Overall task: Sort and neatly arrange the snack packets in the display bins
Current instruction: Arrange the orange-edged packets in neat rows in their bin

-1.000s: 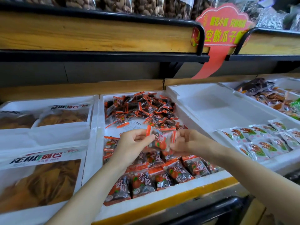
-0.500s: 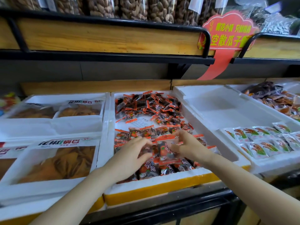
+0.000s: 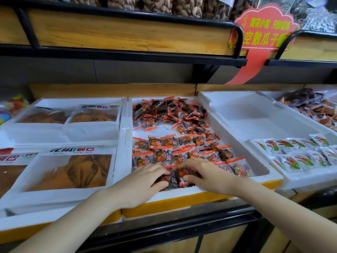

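packet [image 3: 172, 178] low in the centre of the frame, in the front row of the middle bin [image 3: 184, 193], right against the near wall. pinched lightly at both ends: left hand [image 3: 142, 183] with fingers over the top and thumb tucked at the near edge, right hand [image 3: 207, 177] mirrored on the other side. hard to tell whether flat on the ones beneath or just above them.

looks like the placing step, i.e. squaring one packet into the neat rows [image 3: 182, 145] across the near half of the bin. messy pile [image 3: 169, 112] at the back of the bin, upper centre, not yet sorted, so guessing roughly halfway.

next up, probably: ease off both pinches, nudge the packet straight with its neighbours, then reach up-frame to the pile for another. worth going gently, slick overlapping wrappers likely to slide and wreck the row.

further out: green packets [image 3: 295, 152] lined up in the bin at right, big bags [image 3: 73, 170] at left, red sign [image 3: 262, 28] upper right.
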Demonstrator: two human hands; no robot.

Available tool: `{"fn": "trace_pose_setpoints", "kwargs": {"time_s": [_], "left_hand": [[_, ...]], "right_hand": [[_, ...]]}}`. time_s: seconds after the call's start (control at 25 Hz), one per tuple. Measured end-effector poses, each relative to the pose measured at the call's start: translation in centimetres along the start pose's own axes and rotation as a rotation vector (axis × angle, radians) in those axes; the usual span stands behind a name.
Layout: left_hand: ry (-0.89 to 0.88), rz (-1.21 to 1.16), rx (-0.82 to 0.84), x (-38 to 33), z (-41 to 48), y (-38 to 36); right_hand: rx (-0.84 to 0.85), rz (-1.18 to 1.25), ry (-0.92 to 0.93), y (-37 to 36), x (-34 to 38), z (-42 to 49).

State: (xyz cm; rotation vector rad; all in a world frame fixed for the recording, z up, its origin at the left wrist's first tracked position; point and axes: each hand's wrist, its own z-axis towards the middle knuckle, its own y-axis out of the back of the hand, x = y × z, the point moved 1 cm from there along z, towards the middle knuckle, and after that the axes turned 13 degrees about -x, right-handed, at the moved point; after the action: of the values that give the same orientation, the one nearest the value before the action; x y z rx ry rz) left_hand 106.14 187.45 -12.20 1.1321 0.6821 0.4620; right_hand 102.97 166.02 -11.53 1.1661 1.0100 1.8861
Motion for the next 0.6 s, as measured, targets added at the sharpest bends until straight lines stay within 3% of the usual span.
{"fn": "trace_pose_setpoints", "kwargs": {"time_s": [0.28, 0.4, 0.6], "left_hand": [[-0.111, 0.091, 0.001, -0.3, 0.3, 1.0], [-0.177, 0.101, -0.092, -0.5, 2.1, 2.5], [-0.172, 0.037, -0.246, 1.5, 9.7, 3.3]], "right_hand": [[0.036, 0.054, 0.049, 1.1, -0.7, 0.1], [-0.138, 0.114, 0.002, 2.7, -2.0, 1.6], [-0.415, 0.014, -0.170, 4.9, -8.6, 6.5]]}}
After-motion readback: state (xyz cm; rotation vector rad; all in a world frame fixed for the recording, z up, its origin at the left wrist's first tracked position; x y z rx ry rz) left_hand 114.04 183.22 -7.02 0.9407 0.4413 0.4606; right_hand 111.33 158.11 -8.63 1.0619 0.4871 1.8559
